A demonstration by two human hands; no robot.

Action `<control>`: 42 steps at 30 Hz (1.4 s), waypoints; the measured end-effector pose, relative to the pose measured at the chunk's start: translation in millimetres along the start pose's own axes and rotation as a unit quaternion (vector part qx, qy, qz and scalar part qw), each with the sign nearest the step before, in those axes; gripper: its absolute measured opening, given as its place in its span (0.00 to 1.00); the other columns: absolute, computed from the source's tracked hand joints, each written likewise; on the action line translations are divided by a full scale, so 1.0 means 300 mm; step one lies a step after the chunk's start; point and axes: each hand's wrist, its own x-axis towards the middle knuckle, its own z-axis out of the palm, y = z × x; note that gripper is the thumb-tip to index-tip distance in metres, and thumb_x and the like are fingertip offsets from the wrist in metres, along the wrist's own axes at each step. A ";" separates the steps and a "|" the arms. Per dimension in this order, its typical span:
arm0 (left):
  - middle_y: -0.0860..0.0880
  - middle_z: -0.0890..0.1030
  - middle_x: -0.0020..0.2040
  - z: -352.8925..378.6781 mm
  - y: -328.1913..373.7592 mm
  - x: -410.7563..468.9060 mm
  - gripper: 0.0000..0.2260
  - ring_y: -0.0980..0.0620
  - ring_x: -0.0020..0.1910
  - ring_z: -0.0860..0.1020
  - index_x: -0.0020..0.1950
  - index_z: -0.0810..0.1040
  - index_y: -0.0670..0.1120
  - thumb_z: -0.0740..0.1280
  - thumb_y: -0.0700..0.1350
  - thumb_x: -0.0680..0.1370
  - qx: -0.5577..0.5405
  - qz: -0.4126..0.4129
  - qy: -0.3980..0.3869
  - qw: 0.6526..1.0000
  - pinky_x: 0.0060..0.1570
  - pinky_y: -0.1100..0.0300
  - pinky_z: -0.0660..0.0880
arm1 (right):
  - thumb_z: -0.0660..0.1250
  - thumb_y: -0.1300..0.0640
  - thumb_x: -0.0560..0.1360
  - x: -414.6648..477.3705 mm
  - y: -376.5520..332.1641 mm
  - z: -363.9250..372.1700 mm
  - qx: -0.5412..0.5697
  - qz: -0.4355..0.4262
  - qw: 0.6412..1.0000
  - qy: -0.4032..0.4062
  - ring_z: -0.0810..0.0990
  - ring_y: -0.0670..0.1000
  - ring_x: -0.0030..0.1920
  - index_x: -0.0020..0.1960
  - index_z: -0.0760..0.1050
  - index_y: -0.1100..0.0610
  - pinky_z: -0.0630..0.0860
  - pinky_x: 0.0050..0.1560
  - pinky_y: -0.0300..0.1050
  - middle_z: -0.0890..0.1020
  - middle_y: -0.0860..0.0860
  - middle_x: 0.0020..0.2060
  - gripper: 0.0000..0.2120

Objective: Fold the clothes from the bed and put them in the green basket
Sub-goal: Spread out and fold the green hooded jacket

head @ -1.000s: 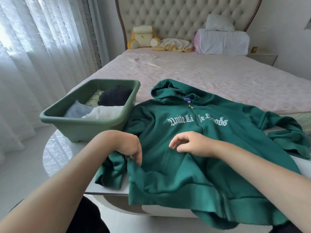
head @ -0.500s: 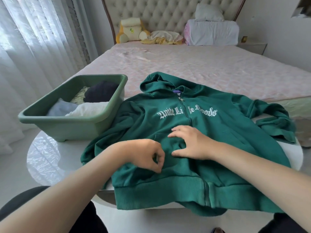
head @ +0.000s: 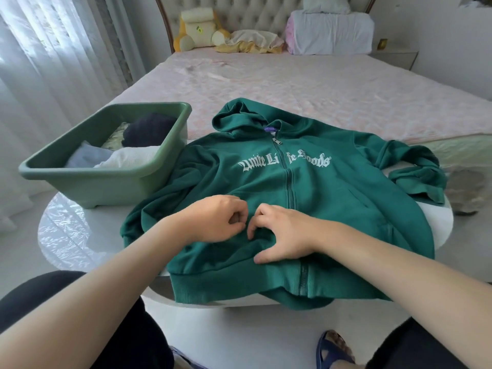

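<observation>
A dark green zip hoodie [head: 319, 187] with white lettering lies front up on a white oval table [head: 69, 230], its hem hanging over the near edge. My left hand [head: 215, 222] sits on the hoodie's lower left front with fingers curled, pinching the fabric. My right hand [head: 282, 233] is just beside it, fingers bent and gripping a bunch of the same fabric left of the zip. The green basket [head: 87, 179] stands on the table to the left, holding several folded clothes. The hoodie's right sleeve [head: 415, 169] is crumpled at the table's right end.
The bed [head: 292, 89] with a pink cover stretches behind the table, with a plush toy [head: 197, 30], a yellow cloth and pillows at the headboard. Sheer curtains hang at the left. My knees and a sandalled foot [head: 332, 350] are below the table edge.
My left hand has moved right from the hoodie's left side seam to the lower front, meeting my right hand. The left sleeve now lies spread out flatter on the table.
</observation>
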 end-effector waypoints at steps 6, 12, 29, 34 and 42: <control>0.58 0.73 0.42 0.018 0.103 -0.165 0.25 0.57 0.41 0.71 0.45 0.68 0.55 0.70 0.71 0.63 0.087 0.011 -0.041 0.995 0.40 0.60 0.69 | 0.71 0.40 0.73 -0.063 -0.049 0.070 -0.017 0.023 0.993 0.113 0.72 0.50 0.59 0.66 0.72 0.47 0.70 0.63 0.49 0.71 0.47 0.59 0.24; 0.47 0.70 0.55 0.188 0.115 -0.250 0.39 0.45 0.46 0.70 0.64 0.65 0.47 0.73 0.61 0.59 0.327 0.014 0.008 0.945 0.36 0.50 0.72 | 0.64 0.38 0.73 -0.114 -0.121 0.134 -0.144 -0.044 0.958 0.245 0.75 0.54 0.44 0.52 0.74 0.55 0.75 0.44 0.52 0.74 0.51 0.46 0.21; 0.57 0.83 0.46 -0.174 0.092 -0.272 0.14 0.53 0.48 0.81 0.56 0.81 0.58 0.67 0.52 0.71 -0.168 -0.127 -0.240 0.948 0.52 0.56 0.76 | 0.66 0.53 0.69 -0.171 -0.153 -0.087 0.125 0.049 0.989 -0.065 0.78 0.38 0.40 0.53 0.81 0.46 0.73 0.43 0.38 0.82 0.36 0.42 0.14; 0.53 0.86 0.48 -0.131 0.108 -0.156 0.12 0.52 0.46 0.84 0.54 0.83 0.49 0.66 0.55 0.79 -0.204 -0.160 -0.270 0.927 0.47 0.59 0.75 | 0.60 0.52 0.79 -0.131 -0.094 -0.058 0.348 0.039 0.927 -0.131 0.86 0.53 0.46 0.56 0.82 0.53 0.79 0.46 0.52 0.85 0.49 0.55 0.14; 0.52 0.82 0.55 -0.051 0.156 0.243 0.11 0.50 0.54 0.80 0.58 0.80 0.52 0.63 0.45 0.78 -0.056 -0.085 -0.012 0.995 0.57 0.57 0.75 | 0.67 0.51 0.77 -0.114 0.245 -0.075 -0.005 0.188 0.975 0.118 0.67 0.53 0.74 0.69 0.74 0.44 0.63 0.74 0.49 0.70 0.48 0.74 0.20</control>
